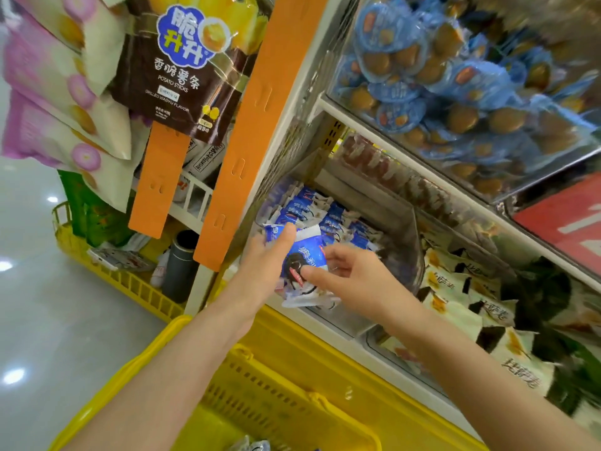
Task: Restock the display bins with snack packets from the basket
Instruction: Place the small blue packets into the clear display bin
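My left hand [266,258] grips a small stack of blue-and-white snack packets [305,258] at the front of a clear display bin [413,242]. My right hand [354,275] pinches the top packet of that stack between thumb and fingers. More packets of the same kind [322,213] stand in rows inside the bin, behind my hands. The yellow basket [292,379] sits below my forearms, with a few packets [250,445] showing at the bottom edge.
Right of the blue bin is a bin of white-and-black packets [468,307]. Above, a shelf holds blue-wrapped round snacks [439,83]. Orange hanging strips [247,125] carry potato stick bags [172,70] on the left. A second yellow basket [130,281] stands on the floor.
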Demonstrator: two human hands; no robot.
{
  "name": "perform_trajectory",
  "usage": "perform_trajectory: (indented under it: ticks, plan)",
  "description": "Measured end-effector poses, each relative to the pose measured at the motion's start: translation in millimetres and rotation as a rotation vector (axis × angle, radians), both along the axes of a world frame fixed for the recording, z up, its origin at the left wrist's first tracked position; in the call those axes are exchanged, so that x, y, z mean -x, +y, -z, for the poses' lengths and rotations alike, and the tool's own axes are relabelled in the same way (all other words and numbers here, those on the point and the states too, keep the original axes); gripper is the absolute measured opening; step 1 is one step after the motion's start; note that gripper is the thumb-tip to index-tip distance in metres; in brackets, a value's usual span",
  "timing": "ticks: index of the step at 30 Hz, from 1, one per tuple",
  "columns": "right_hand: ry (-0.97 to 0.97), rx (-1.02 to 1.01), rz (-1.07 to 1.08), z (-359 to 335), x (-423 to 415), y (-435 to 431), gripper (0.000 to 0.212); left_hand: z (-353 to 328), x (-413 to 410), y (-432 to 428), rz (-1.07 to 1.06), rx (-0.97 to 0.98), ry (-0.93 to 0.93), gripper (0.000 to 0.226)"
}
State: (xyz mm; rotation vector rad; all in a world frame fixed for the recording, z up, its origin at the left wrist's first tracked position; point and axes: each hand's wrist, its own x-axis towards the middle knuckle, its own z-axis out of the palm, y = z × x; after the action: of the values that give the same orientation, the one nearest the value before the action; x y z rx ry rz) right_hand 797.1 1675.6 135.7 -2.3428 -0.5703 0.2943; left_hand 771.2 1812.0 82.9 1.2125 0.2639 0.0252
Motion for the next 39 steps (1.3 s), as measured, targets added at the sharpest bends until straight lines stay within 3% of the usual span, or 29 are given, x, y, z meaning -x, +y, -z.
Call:
perform_trajectory:
  ticks: [3, 6, 10, 15, 17, 22, 27, 34, 37, 39]
  plan:
    - [0.032, -0.082, 0.129, -16, -11, -13, 0.007, -2, -3, 3, -0.027, 0.133, -0.001, 0.022]
    - [-0.150, -0.054, 0.314, -34, -37, -28, 0.009, 1, -5, 5, -0.066, 0.105, -0.029, 0.005]
    - [-0.394, 0.360, 0.388, -34, -77, -43, 0.039, 2, -6, 4, -0.062, 0.056, -0.091, 0.012]
    - [-0.278, 0.892, 0.297, -13, -112, -46, 0.035, 3, -10, 7, -0.049, 0.051, -0.126, 0.007]
    - [-0.256, 0.976, 0.272, -2, -121, -46, 0.036, 3, -11, 10, -0.049, 0.046, -0.131, 0.012]
    - [-0.179, 0.945, 0.270, 19, -130, -49, 0.041, 2, -14, 15, -0.051, 0.031, -0.123, 0.022]
    - [-0.251, 1.080, 0.239, 20, -133, -47, 0.030, 4, -19, 16, -0.047, 0.028, -0.119, 0.024]
    - [-0.230, 0.981, 0.247, 26, -132, -50, 0.034, 6, -18, 14, -0.007, 0.062, -0.114, 0.017]
    - [-0.324, 0.847, 0.297, 25, -124, -44, 0.033, 6, -14, 12, 0.059, 0.080, -0.118, 0.013]
    - [-0.420, 0.590, 0.319, 21, -112, -37, 0.030, 6, -11, 10, 0.094, 0.064, -0.127, 0.017]
